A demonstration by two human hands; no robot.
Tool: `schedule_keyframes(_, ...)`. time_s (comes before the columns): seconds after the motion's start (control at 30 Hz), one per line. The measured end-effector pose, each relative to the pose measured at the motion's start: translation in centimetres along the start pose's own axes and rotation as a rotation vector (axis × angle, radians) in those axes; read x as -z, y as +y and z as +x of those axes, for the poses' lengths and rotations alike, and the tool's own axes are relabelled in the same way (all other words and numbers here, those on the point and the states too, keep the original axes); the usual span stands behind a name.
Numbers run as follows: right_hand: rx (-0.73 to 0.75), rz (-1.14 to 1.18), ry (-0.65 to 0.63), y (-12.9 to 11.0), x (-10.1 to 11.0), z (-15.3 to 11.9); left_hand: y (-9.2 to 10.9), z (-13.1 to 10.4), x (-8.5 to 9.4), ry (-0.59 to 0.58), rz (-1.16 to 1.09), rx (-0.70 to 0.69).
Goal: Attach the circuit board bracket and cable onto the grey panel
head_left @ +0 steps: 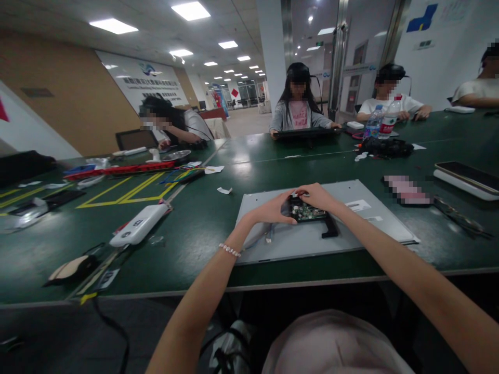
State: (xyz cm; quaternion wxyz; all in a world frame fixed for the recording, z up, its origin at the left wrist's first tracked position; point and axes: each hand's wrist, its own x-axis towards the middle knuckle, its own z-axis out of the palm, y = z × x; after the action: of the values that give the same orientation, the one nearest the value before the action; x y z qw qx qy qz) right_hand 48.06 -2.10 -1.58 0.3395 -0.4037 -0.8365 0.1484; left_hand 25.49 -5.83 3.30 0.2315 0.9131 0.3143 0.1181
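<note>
A flat grey panel (273, 245) lies on the green table in front of me. On it sits a green circuit board (306, 210) in a black frame, with a black bracket arm (329, 228) sticking out at its lower right. My left hand (276, 209) grips the board's left side, thumb along the near edge and fingers at the far edge. My right hand (315, 196) is bent over the board's far edge, its fingertips pressed together close to the left fingertips; whatever they pinch is too small to name. Thin wires with a white connector (268, 240) lie left of the board.
A white power bank (138, 226) and a beige-black object (72, 270) lie left. A pink phone (407, 190), cables and a phone on a white box (468, 180) are right. Bottles (389, 120) stand farther back. Several people sit around the table.
</note>
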Motion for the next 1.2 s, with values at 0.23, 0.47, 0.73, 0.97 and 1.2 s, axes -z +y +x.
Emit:
schedule_keyframes(0.23, 0.014, -0.032, 0.000, -0.2, 0.1, 0.0, -1.1, -0.4, 1.0, 0.072, 0.027, 0.063)
schedule_keyframes(0.47, -0.060, 0.107, 0.183, -0.4, 0.2, -0.2, -6.2, -3.2, 4.9, 0.626, 0.517, 0.524)
schedule_keyframes(0.73, -0.269, 0.205, 0.492, 1.0, 0.8, -0.1, -10.8, -6.6, 5.4, 0.656, 0.556, 0.958)
schedule_keyframes(0.97, -0.369, 0.239, 0.504, 2.9, 0.6, -0.4, -11.6, -7.1, 5.6, 0.569, 0.592, 0.993)
schedule_keyframes(1.2, -0.365, 0.236, 0.482, 2.5, 0.5, -0.4, -11.4, -6.5, 5.7, 0.520, 0.656, 1.005)
